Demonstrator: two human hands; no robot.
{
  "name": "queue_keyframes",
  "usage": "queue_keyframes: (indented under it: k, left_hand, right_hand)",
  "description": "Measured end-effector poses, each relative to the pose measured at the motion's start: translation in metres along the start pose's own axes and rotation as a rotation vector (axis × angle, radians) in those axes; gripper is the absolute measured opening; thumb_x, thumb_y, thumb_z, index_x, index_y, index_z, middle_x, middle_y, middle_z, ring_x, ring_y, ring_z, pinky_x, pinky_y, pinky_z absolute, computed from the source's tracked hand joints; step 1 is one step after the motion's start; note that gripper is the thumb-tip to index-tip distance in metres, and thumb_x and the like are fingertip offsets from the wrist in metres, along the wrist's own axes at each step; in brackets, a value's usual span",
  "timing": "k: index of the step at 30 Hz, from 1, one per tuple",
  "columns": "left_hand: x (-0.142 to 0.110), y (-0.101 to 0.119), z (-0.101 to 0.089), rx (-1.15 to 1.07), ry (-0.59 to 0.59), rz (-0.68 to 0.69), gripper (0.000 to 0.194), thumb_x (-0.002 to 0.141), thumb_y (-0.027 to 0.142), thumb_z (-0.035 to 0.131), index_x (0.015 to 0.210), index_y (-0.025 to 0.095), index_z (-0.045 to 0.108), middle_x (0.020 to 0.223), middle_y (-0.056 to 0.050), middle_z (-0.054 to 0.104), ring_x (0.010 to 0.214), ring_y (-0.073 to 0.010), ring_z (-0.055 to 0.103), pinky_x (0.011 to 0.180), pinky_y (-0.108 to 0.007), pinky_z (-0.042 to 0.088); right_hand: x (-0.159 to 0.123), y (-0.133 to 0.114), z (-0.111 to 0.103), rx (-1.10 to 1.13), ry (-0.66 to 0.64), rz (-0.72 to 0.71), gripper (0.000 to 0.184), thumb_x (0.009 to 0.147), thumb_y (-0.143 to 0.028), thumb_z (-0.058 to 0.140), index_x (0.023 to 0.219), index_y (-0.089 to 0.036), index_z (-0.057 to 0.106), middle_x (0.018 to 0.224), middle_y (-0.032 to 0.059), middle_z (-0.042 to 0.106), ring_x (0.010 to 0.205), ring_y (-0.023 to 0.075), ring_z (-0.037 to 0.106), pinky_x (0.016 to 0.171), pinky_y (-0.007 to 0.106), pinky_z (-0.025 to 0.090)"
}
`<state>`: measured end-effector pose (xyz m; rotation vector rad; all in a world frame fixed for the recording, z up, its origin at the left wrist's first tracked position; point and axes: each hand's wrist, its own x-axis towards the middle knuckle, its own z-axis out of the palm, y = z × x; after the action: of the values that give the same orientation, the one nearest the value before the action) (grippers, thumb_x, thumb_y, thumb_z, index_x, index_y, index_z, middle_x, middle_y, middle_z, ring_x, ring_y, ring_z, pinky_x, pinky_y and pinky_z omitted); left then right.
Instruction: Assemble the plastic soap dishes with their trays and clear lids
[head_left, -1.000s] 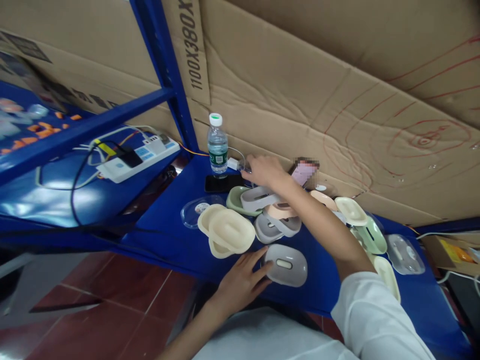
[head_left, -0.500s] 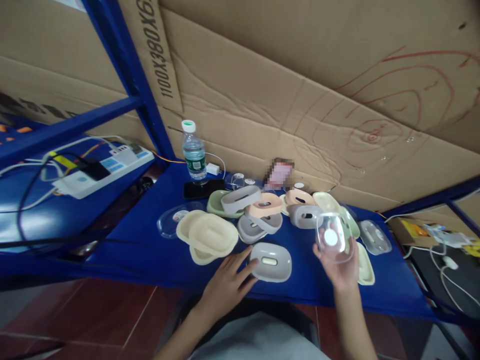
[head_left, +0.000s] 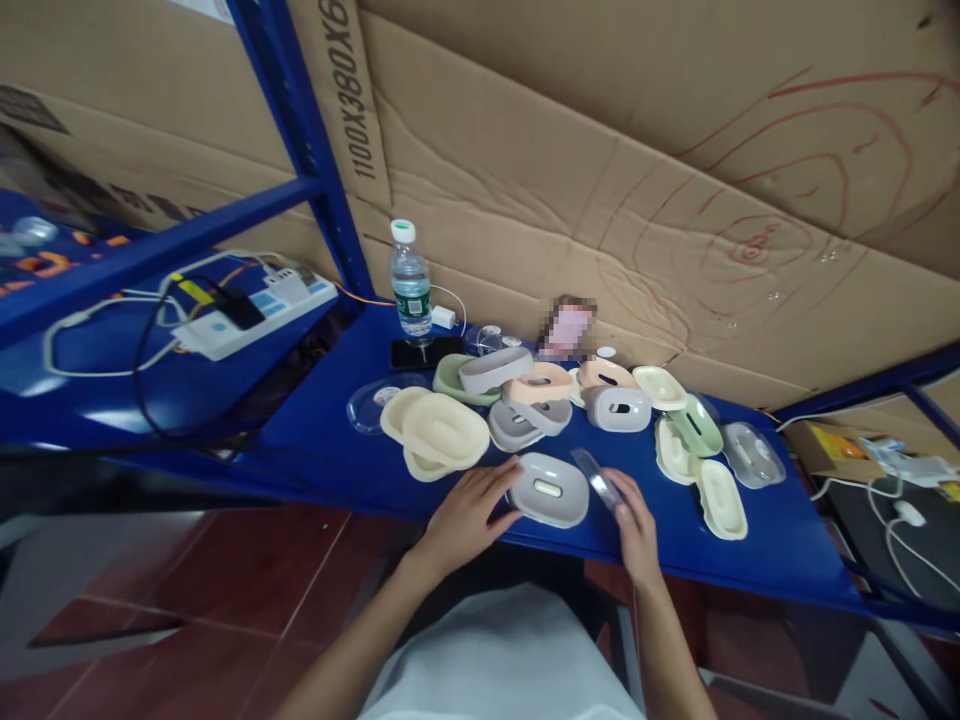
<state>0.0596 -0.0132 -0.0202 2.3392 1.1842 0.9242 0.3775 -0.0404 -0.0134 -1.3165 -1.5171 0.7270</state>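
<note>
A grey, rounded soap dish (head_left: pixel 553 489) with a pale slot in its middle lies near the table's front edge. My left hand (head_left: pixel 472 512) grips its left end, fingertips at the upper corner and thumb at the lower one. Just to the right of the dish, my right hand (head_left: pixel 632 515) holds a clear plastic lid (head_left: pixel 595 478), tilted almost edge-on to me. The lid stands apart from the dish. Beyond the left hand lies a stack of cream oval pieces (head_left: pixel 446 430).
Behind are grey dishes (head_left: pixel 619 409), peach dishes (head_left: pixel 540 382) and a green piece (head_left: pixel 697 425). Cream pieces (head_left: pixel 724 500) and a clear lid (head_left: pixel 754 455) lie right. A water bottle (head_left: pixel 411 285), a black phone (head_left: pixel 426 352) and cardboard (head_left: pixel 525 180) stand at the back.
My right hand has brought the clear lid left, to beside the grey dish, turning it from face-on to nearly edge-on. My left hand stays at the dish. The view has shifted slightly.
</note>
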Motion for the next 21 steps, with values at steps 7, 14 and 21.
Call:
queue_keyframes:
  k: [7,14,21]
  left_hand:
    - [-0.002,-0.001,-0.002,-0.067,-0.005,-0.006,0.081,0.096,0.025,0.075,0.166,0.032,0.034,0.158,-0.009,0.061,0.137,-0.0286,0.065,0.114,-0.048,0.055]
    - [-0.004,-0.007,-0.003,-0.160,-0.018,-0.029,0.085,0.093,0.041,0.082,0.165,0.035,0.035,0.160,-0.009,0.058,0.144,-0.0302,0.060,0.120,-0.051,0.052]
    - [-0.003,-0.008,-0.002,-0.214,-0.002,-0.069,0.075,0.095,0.040,0.080,0.160,0.034,0.043,0.157,-0.009,0.061,0.144,-0.0283,0.060,0.122,-0.049,0.051]
  right_hand:
    - [0.013,-0.030,0.022,-0.441,-0.405,-0.357,0.054,0.106,-0.037,0.064,0.159,-0.036,0.055,0.165,0.0071,0.053,0.156,0.0299,0.047,0.124,0.055,0.048]
    - [0.012,-0.053,0.025,-0.703,-0.551,-0.526,0.059,0.109,-0.027,0.058,0.166,-0.033,0.042,0.173,0.0064,0.041,0.164,0.0286,0.034,0.132,0.063,0.033]
    - [0.012,-0.057,0.029,-0.664,-0.577,-0.513,0.060,0.108,-0.026,0.060,0.165,-0.037,0.044,0.174,0.0038,0.040,0.163,0.0294,0.035,0.134,0.064,0.027]
